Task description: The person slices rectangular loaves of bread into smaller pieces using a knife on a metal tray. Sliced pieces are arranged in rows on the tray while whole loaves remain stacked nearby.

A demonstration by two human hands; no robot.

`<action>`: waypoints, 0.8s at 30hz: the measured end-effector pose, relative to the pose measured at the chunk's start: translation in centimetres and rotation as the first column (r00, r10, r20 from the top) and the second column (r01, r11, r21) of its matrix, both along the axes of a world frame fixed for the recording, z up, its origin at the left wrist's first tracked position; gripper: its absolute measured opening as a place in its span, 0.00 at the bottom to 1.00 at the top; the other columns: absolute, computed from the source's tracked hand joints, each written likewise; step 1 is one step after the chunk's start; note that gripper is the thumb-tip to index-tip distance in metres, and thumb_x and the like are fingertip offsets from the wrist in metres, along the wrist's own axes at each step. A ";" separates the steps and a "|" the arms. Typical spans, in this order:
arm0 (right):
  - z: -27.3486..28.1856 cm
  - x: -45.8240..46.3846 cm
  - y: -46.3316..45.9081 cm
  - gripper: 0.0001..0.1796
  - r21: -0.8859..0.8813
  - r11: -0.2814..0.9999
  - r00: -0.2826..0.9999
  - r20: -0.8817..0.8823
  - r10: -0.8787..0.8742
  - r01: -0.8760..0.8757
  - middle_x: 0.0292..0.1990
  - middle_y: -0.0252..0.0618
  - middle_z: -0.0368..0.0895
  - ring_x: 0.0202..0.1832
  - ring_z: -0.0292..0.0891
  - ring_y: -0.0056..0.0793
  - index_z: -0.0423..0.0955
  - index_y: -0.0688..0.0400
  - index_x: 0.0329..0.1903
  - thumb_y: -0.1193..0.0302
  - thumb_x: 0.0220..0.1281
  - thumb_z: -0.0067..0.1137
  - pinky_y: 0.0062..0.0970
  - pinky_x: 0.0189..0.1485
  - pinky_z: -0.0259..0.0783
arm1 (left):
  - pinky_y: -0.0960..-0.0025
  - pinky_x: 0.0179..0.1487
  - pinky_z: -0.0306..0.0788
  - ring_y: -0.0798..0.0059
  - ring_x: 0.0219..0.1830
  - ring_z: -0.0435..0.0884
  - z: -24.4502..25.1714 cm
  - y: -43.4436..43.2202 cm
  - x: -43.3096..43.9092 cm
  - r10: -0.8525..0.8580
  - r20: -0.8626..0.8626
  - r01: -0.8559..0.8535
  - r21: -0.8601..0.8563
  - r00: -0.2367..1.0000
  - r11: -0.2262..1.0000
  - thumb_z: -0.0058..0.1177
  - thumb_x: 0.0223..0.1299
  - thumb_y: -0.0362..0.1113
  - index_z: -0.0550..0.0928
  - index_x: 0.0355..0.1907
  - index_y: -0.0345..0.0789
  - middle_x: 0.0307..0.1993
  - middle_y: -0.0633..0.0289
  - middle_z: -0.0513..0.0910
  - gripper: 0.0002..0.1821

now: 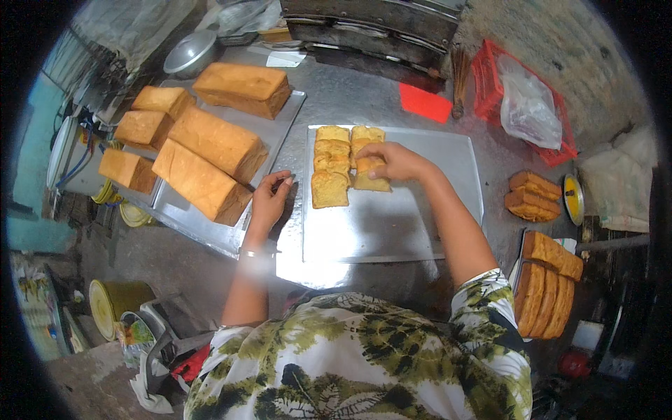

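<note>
My right hand (396, 160) reaches over a flat metal tray (420, 226), fingers and thumb on a slice of yellow bread (375, 182) at the near end of a short row. Beside it runs a second row of overlapping bread slices (331, 189). My left hand (270, 199) holds nothing that I can see; its fingers are loosely curled. It hovers between this tray and another metal tray (194, 226) bearing large brown loaves. The nearest of them is a long bread loaf (202, 181), close to my left fingers.
Behind the trays stand a dark metal oven-like unit (373, 31), a lidded pot (191, 52) and a flat red piece (425, 102). To the right are a red plastic crate (485, 79), small loaves (533, 197), a yellow-filled bowl (573, 199) and more brown loaves (546, 294).
</note>
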State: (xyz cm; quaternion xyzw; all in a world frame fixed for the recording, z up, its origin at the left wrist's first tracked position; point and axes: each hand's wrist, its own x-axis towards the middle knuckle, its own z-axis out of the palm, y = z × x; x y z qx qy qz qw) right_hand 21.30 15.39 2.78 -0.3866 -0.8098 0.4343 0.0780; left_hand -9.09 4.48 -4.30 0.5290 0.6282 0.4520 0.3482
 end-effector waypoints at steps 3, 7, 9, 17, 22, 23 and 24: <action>-0.7 -0.8 -0.5 0.25 0.217 0.975 0.995 0.081 -0.065 0.046 0.51 0.44 0.79 0.55 0.73 0.42 0.76 0.55 0.54 0.75 0.49 0.65 0.35 0.60 0.68 | 0.72 0.48 0.73 0.74 0.42 0.81 0.1 -0.1 0.1 -0.003 0.020 0.003 -0.012 1.000 1.000 0.57 0.63 0.35 0.82 0.49 0.31 0.43 0.56 0.82 0.14; -0.1 -1.6 -2.7 0.21 0.533 0.842 0.981 0.098 -0.166 0.089 0.47 0.42 0.78 0.53 0.71 0.44 0.80 0.54 0.49 0.75 0.47 0.64 0.36 0.58 0.67 | 0.73 0.48 0.73 0.74 0.43 0.81 1.1 -0.2 0.3 0.003 -0.025 -0.004 -0.051 1.000 0.999 0.57 0.63 0.35 0.82 0.49 0.31 0.44 0.55 0.83 0.14; -0.3 -1.5 -2.8 0.20 0.577 0.811 0.982 0.075 -0.174 0.100 0.46 0.41 0.78 0.53 0.70 0.44 0.81 0.54 0.47 0.76 0.47 0.64 0.36 0.58 0.67 | 0.71 0.49 0.73 0.71 0.45 0.81 0.9 0.0 0.3 0.025 -0.019 -0.025 -0.027 1.000 0.999 0.57 0.63 0.34 0.82 0.48 0.31 0.46 0.54 0.82 0.13; -0.6 -0.3 -3.5 0.18 0.552 0.773 0.949 -0.148 -0.277 0.312 0.47 0.42 0.78 0.54 0.70 0.43 0.81 0.55 0.46 0.75 0.49 0.64 0.35 0.58 0.67 | 0.54 0.67 0.60 0.51 0.65 0.67 4.2 -0.4 4.9 0.060 -0.511 0.162 0.379 0.857 0.911 0.59 0.59 0.36 0.82 0.46 0.36 0.54 0.53 0.78 0.13; 1.0 4.8 -6.0 0.16 0.561 0.651 0.845 -0.196 -0.497 0.512 0.47 0.45 0.78 0.54 0.71 0.46 0.81 0.57 0.47 0.72 0.53 0.64 0.37 0.59 0.67 | 0.47 0.70 0.55 0.47 0.68 0.60 5.5 -0.6 9.8 -0.104 -0.519 0.339 0.382 0.848 0.860 0.60 0.57 0.36 0.83 0.43 0.39 0.57 0.55 0.75 0.11; 1.0 6.4 -6.5 0.15 0.570 0.597 0.802 -0.208 -0.560 0.565 0.47 0.46 0.78 0.54 0.71 0.47 0.81 0.58 0.46 0.71 0.54 0.63 0.37 0.59 0.67 | 0.48 0.70 0.55 0.48 0.69 0.60 5.5 -0.6 9.9 -0.090 -0.527 0.330 0.382 0.845 0.863 0.60 0.57 0.36 0.82 0.44 0.39 0.57 0.55 0.75 0.12; 1.1 8.2 -7.3 0.15 0.559 0.575 0.762 -0.173 -0.625 0.598 0.47 0.47 0.78 0.53 0.71 0.47 0.81 0.58 0.46 0.70 0.54 0.63 0.38 0.59 0.67 | 0.49 0.70 0.55 0.48 0.69 0.60 5.4 -0.5 9.8 -0.083 -0.532 0.326 0.381 0.843 0.865 0.61 0.57 0.36 0.82 0.44 0.39 0.57 0.55 0.75 0.12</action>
